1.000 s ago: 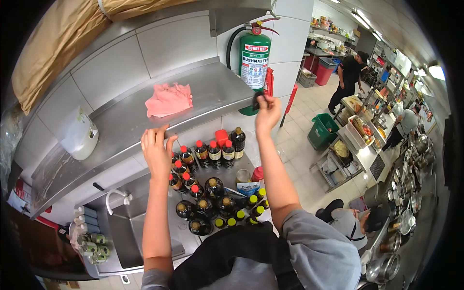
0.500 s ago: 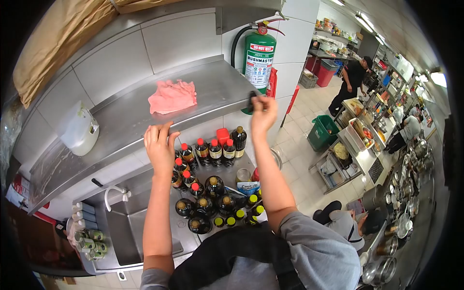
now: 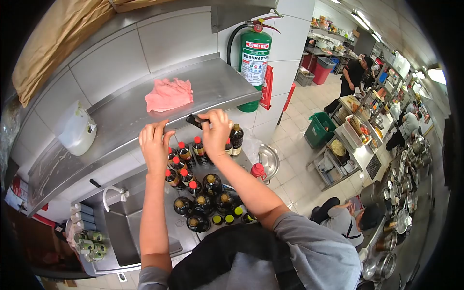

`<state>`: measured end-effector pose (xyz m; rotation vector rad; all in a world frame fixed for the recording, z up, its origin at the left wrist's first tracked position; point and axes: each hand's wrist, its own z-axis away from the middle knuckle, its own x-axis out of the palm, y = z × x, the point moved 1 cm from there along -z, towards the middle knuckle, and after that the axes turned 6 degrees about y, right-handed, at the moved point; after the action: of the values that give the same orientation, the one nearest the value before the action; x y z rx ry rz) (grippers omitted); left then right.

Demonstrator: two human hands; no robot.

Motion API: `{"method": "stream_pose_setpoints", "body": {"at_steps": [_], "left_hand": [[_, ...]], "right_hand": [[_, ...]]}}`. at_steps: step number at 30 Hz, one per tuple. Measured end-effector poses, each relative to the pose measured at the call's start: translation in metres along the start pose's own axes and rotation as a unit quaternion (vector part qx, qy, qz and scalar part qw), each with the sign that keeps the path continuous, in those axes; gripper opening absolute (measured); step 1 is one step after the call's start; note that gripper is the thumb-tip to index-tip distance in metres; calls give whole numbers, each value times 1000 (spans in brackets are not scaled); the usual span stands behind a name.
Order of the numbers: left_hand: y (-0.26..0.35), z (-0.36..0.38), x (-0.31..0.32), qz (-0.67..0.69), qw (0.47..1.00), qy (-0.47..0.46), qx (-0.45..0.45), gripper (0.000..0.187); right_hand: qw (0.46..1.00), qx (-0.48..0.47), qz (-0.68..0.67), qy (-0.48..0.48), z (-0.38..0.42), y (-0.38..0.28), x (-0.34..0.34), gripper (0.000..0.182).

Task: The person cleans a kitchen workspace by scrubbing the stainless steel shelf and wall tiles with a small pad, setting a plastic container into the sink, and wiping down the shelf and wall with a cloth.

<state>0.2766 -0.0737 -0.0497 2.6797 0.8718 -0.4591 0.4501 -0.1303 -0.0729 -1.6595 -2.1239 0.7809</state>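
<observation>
My left hand (image 3: pixel 153 145) is at the front edge of the steel shelf (image 3: pixel 212 89), its fingers bent and the thumb apart from the forefinger. Just to its right, my right hand (image 3: pixel 216 133) grips a small black object (image 3: pixel 195 121) along that same edge; its kind I cannot tell. A crumpled pink cloth (image 3: pixel 169 95) lies on the shelf behind both hands. Below them, red-capped dark bottles (image 3: pixel 184 153) stand in a group on the steel counter, partly covered by my right hand and forearm. Larger dark bottles (image 3: pixel 203 205) and yellow-green-capped bottles (image 3: pixel 229 219) stand closer to me.
A white plastic tub (image 3: pixel 79 133) sits at the shelf's left. Below are a sink (image 3: pixel 121 232) with a white faucet (image 3: pixel 112 195). A green fire extinguisher (image 3: pixel 253 63) hangs beyond the shelf's right end. People (image 3: pixel 340 220) work to the right, near a green bin (image 3: pixel 319 129).
My right hand has moved left along the shelf edge with the black object, from beside the extinguisher to near my left hand. My left hand stays at the edge.
</observation>
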Motion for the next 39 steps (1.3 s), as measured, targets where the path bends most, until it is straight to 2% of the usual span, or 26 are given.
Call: {"method": "stream_pose_setpoints", "body": {"at_steps": [2, 3, 5, 6, 8, 9, 12, 14, 15, 16, 18, 20, 22, 25, 26, 27, 28, 30, 34, 37, 39], "left_hand": [[-6, -2, -10, 5, 1000, -15, 3, 41], [-9, -2, -16, 7, 1000, -21, 0, 41], [-20, 0, -37, -20, 999, -17, -18, 41], [-26, 1, -44, -30, 999, -16, -24, 41], [-30, 4, -41, -26, 999, -5, -38, 40], [-29, 5, -37, -25, 999, 0, -41, 40], [-28, 7, -35, -35, 999, 20, -30, 39], [-29, 8, -34, -34, 999, 28, -24, 39], [-29, 8, -33, -32, 999, 30, -29, 38], [-29, 9, -33, -31, 998, 31, -34, 38], [-28, 9, -30, -26, 998, 35, -40, 38], [-27, 10, -29, -35, 998, 45, -34, 38], [-25, 10, -30, -36, 998, 51, -32, 38], [-28, 8, -30, -35, 998, 48, -33, 39], [-29, 10, -30, -36, 998, 45, -41, 39], [-30, 10, -30, -18, 998, 49, -33, 39], [-31, 11, -28, -11, 998, 50, -33, 38], [-33, 12, -25, -4, 998, 53, -35, 37], [-30, 10, -31, -35, 998, 37, -31, 36], [-36, 8, -43, -57, 998, 25, -13, 37], [-47, 12, -56, -67, 997, 24, -22, 38]], "right_hand": [[999, -4, -43, -1, -22, 19, -18, 17], [994, 10, -85, 73, -38, 37, -29, 15], [979, 83, -51, 178, -64, 87, -44, 15], [976, 145, -26, 158, -67, 89, -49, 18], [987, 5, -73, 141, -48, 67, -31, 25], [996, -31, -16, 83, -38, 35, -27, 22], [997, -42, 47, 53, -26, 3, -17, 23], [996, -40, -23, 81, -48, 39, -33, 21], [990, 8, -33, 135, -59, 61, -40, 18], [982, 48, 10, 183, -69, 74, -48, 15], [981, 48, -13, 185, -64, 72, -46, 18], [995, -30, -24, 88, -37, 48, -22, 21], [996, -60, 57, 40, -17, -13, -12, 21], [1000, -4, 3, 11, -31, 8, -24, 20], [998, -7, -46, 33, -40, 45, -24, 15], [993, 39, -84, 79, -51, 56, -35, 13], [992, 50, 13, 117, -57, 63, -40, 14], [990, 30, 43, 129, -44, 51, -30, 13], [984, -179, 2, -10, 15, -39, 25, 18], [975, -216, 41, -31, 11, -41, 23, 15], [980, -187, 61, -18, -12, -2, 0, 18]]}}
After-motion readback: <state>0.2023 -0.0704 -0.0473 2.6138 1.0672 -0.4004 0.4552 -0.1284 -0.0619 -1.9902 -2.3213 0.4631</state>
